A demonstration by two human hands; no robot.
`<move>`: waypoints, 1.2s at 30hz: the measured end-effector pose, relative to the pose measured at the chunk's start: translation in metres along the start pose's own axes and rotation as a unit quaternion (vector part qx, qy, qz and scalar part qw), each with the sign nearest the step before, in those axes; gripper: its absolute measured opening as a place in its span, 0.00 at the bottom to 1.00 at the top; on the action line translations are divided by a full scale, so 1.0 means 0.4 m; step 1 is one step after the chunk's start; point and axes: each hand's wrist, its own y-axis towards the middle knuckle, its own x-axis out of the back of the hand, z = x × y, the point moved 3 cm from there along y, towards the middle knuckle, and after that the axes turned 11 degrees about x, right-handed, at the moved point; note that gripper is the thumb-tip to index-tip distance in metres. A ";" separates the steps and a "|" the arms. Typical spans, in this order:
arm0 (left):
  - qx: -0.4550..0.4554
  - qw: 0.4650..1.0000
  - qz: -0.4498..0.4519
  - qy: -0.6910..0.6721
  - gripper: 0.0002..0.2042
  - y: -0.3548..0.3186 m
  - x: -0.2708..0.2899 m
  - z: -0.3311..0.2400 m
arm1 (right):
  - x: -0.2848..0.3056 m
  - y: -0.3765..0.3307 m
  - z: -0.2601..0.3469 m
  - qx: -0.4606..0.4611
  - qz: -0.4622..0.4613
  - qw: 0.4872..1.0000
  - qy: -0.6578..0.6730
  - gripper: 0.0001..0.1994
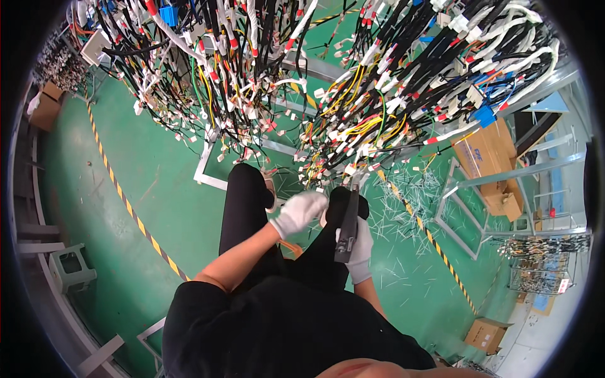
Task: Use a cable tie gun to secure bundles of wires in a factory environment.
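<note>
Both my hands wear white gloves above my dark-trousered knees. My left hand point(301, 213) is between the knees, its fingers curled together and pointing right; whether anything small is in them is too unclear to see. In my right hand point(360, 249) is a dark cable tie gun point(347, 230), its narrow metal nose pointing away from me at the right knee. Just beyond hang two thick bundles of wire harnesses, a left bundle point(217, 82) and a right bundle point(378, 101), with black, white, yellow and green wires and many white connectors. Neither hand visibly touches them.
Metal frame bars point(203, 165) stand under the bundles. Cut white strips point(406, 201) litter the green floor, crossed by yellow-black tape lines point(129, 205). A cardboard box point(482, 151) and a metal frame point(463, 220) are at right, a plastic stool point(72, 268) at left.
</note>
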 end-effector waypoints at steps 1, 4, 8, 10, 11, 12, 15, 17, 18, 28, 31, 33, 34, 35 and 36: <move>-0.025 0.993 -0.098 -0.061 0.15 0.020 0.029 0.012 | 0.011 0.008 -0.011 -0.001 -0.012 1.000 0.005 0.24; 0.103 0.972 -0.209 0.025 0.27 0.146 0.048 0.120 | 0.016 0.018 0.004 0.008 -0.014 1.000 0.026 0.25; 0.151 0.980 -0.126 -0.018 0.22 0.263 0.035 0.170 | 0.010 0.033 0.037 0.054 0.028 0.997 0.038 0.23; 0.149 0.971 -0.179 -0.055 0.20 0.236 0.053 0.179 | 0.021 0.050 0.085 0.029 0.057 0.993 0.102 0.21; 0.145 0.958 -0.230 -0.087 0.17 0.210 0.073 0.181 | 0.029 0.061 0.107 0.035 0.067 0.992 0.100 0.22; 0.108 0.946 -0.277 -0.127 0.15 0.178 0.091 0.170 | 0.033 0.065 0.105 0.033 0.064 0.993 0.098 0.22; 0.132 0.927 -0.254 -0.241 0.11 0.060 0.167 0.197 | 0.031 0.059 0.102 0.003 0.088 0.972 0.219 0.22; 0.097 0.924 -0.239 -0.283 0.09 -0.017 0.223 0.217 | 0.033 0.072 0.128 -0.012 0.090 0.952 0.292 0.19; 0.202 0.876 -0.129 -0.418 0.09 -0.064 0.259 0.170 | 0.037 0.081 0.131 -0.022 0.093 0.946 0.309 0.17; 0.263 0.778 0.082 -0.564 0.16 -0.172 0.361 -0.022 | -0.013 0.132 0.246 0.044 0.246 0.897 0.365 0.20; 0.268 0.769 0.081 -0.574 0.16 -0.169 0.354 -0.033 | -0.018 0.118 0.250 0.033 0.233 0.894 0.381 0.20; 0.265 0.762 0.085 -0.584 0.17 -0.167 0.346 -0.033 | -0.015 0.114 0.252 0.018 0.237 0.887 0.396 0.21; 0.262 0.755 0.089 -0.594 0.17 -0.164 0.341 -0.032 | -0.011 0.111 0.250 0.017 0.235 0.888 0.395 0.21; 0.262 0.756 0.091 -0.593 0.17 -0.159 0.340 -0.028 | -0.007 0.110 0.249 0.028 0.235 0.894 0.381 0.21; 0.252 0.752 0.105 -0.600 0.17 -0.154 0.338 -0.026 | -0.004 0.109 0.248 0.038 0.234 0.899 0.368 0.21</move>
